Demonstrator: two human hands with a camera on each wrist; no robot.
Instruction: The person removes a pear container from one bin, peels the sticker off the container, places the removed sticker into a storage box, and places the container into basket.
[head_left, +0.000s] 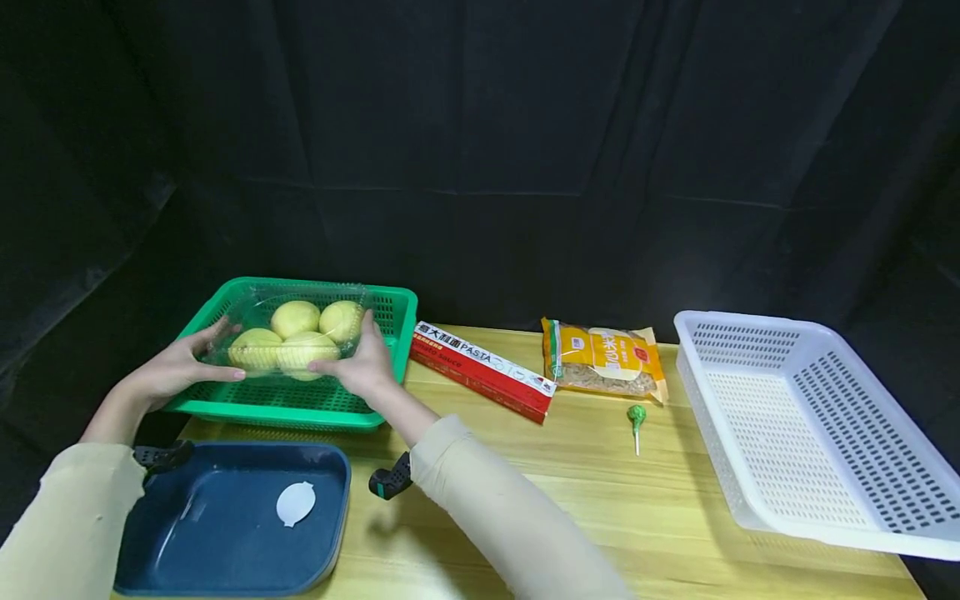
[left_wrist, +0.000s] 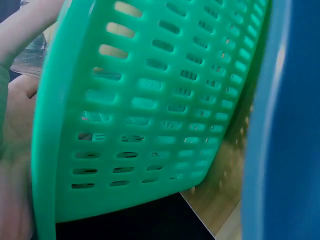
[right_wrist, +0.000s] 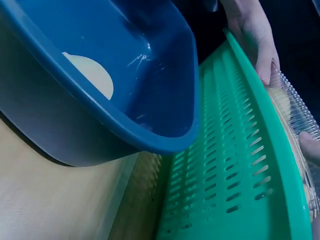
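Note:
A clear plastic box (head_left: 258,317) of pale yellow-green round fruit (head_left: 307,348) is held between both hands over the green basket (head_left: 402,333). My left hand (head_left: 178,364) grips its left end, thumb along the near side. At the right end, my right hand (head_left: 365,360) holds it with the thumb in front and the fingers around the far side. In the right wrist view the box (right_wrist: 295,112) shows just past the basket's rim (right_wrist: 270,117), with the left hand (right_wrist: 254,37) at its far end. The basket wall (left_wrist: 135,100) hides most of the box in the left wrist view.
Nearer stands a dark blue basin (head_left: 225,533) with a white disc-shaped piece (head_left: 296,503) in it. Right of the basket lie a red pasta box (head_left: 480,375), a yellow grain bag (head_left: 603,360) and a green lollipop (head_left: 636,417). A white basket (head_left: 765,508) stands far right.

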